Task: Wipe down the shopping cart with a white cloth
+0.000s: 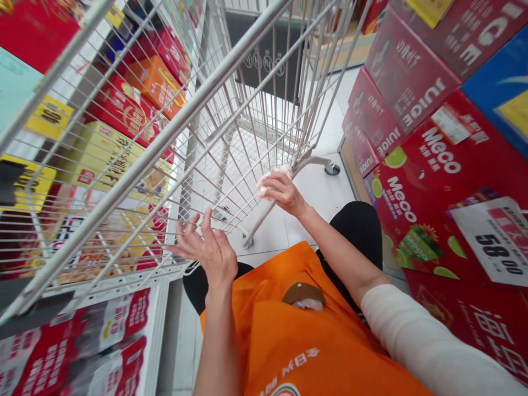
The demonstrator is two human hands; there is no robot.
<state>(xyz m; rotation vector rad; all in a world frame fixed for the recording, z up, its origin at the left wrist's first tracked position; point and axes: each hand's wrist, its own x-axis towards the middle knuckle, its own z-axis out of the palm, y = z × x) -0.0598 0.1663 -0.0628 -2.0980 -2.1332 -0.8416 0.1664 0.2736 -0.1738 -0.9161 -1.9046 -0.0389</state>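
Observation:
A metal wire shopping cart (181,127) stands tilted across the view in front of me. My right hand (284,191) is closed around a crumpled white and pink cloth (266,184), pressed at the cart's lower wire edge. Fingers spread, my left hand (210,247) holds nothing and hovers beside the cart's near wires; whether the fingertips touch them I cannot tell. A dark grey panel (264,58) hangs on the cart's far end. Below, a black caster wheel (332,170) rests on the floor.
Stacked red drink cartons (445,181) rise close on my right, with a price card (495,239). Shelves of boxed goods (124,110) line the left behind the cart, above packed bottles (74,346). My orange apron (280,341) covers my lap over the white tiled floor (268,228).

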